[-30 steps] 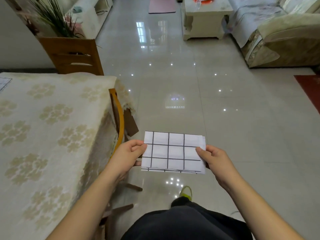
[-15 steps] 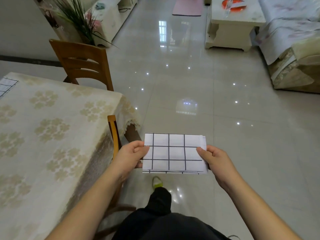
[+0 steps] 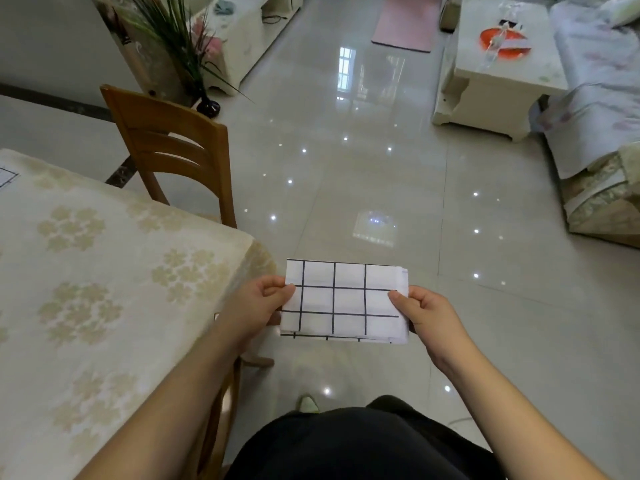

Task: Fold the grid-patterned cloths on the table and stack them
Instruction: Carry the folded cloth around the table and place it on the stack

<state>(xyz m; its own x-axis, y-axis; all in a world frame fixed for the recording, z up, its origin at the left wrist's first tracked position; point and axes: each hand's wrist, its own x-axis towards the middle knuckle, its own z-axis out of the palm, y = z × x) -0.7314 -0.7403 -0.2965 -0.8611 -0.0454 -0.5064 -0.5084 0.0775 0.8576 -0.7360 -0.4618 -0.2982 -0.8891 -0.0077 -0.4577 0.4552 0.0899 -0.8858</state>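
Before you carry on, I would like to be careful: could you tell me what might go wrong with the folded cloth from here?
The folded cloth is held over the floor, beside the table, only by pinches of the left hand and right hand at its short ends; a slip could drop it. Its layers already look uneven at the right and lower edges, so the fold may loosen in transit.

Folded grid cloth (image 3: 344, 301) held flat in the air just right of the table (image 3: 104, 271), left hand (image 3: 256, 304) pinching its left edge, right hand (image 3: 427, 315) pinching its right edge, wooden chair (image 3: 173, 147) at the table's far side, another grid cloth (image 3: 7, 174) at the table's far left edge.
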